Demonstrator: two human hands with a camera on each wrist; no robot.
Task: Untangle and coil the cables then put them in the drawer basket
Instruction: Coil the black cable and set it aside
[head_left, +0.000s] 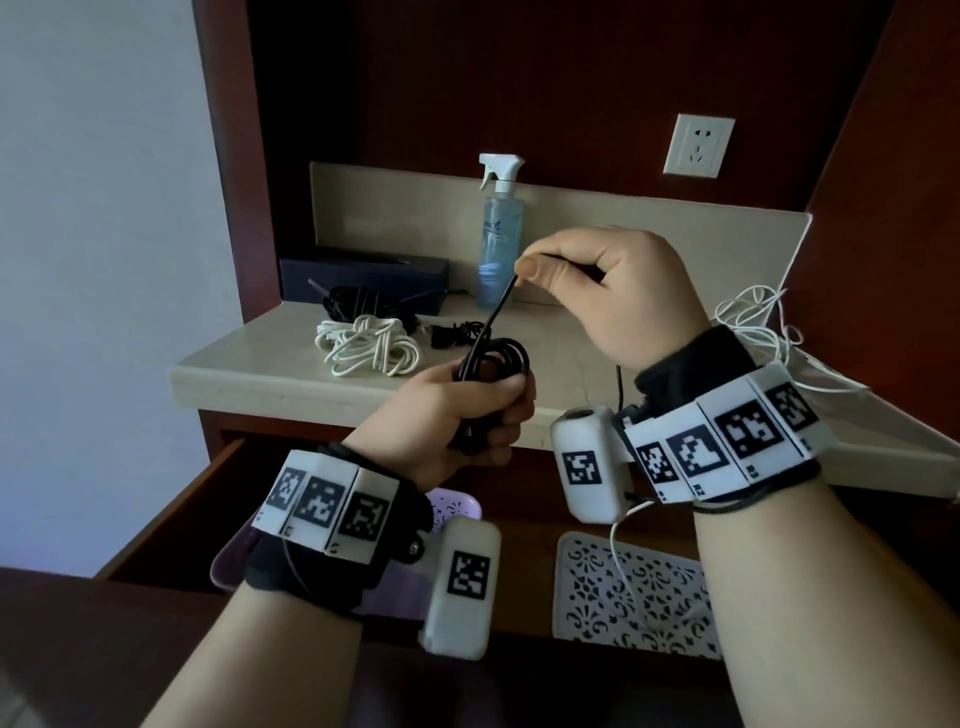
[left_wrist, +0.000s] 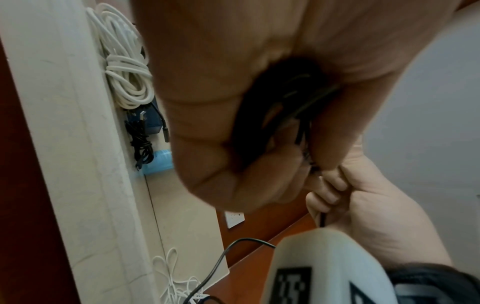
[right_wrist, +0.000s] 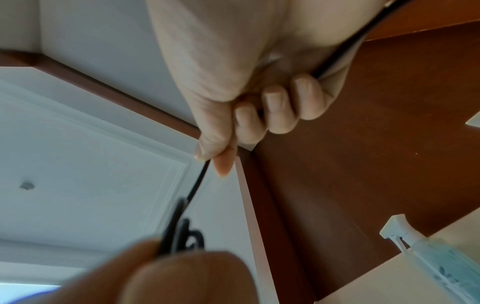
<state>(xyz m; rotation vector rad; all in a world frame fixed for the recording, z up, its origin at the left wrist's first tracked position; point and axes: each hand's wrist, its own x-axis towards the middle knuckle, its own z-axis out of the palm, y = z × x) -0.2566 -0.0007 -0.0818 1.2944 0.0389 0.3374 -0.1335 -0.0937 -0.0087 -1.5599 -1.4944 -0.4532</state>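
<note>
We count two hands. Left hand fisted round a black cable, several round loops bunched in the grip. Right hand, above and right of the left, pinches the same cable between thumb and forefinger, other fingers curled; one taut straight run slants between the two hands. The tail drops from the right palm past the wrist.

Beyond the left hand, on the pale stone-look counter: one white bundle, thick smooth cord, knotted round its middle; one black bundle behind it; one small black cord just right of the white one. Right of the right wrist, one thin white wire, loose and tangled.

One clear blue spray bottle with white trigger, behind the right hand's fingers; label unreadable. One dark box behind the black bundle. One white wall socket above the right hand.

Below the hands, an open wooden drawer with two perforated plastic baskets: lilac basket under the left wrist, white basket under the right. Wristbands carry square black-and-white markers; we read "R2" and "R3" on the right one.
</note>
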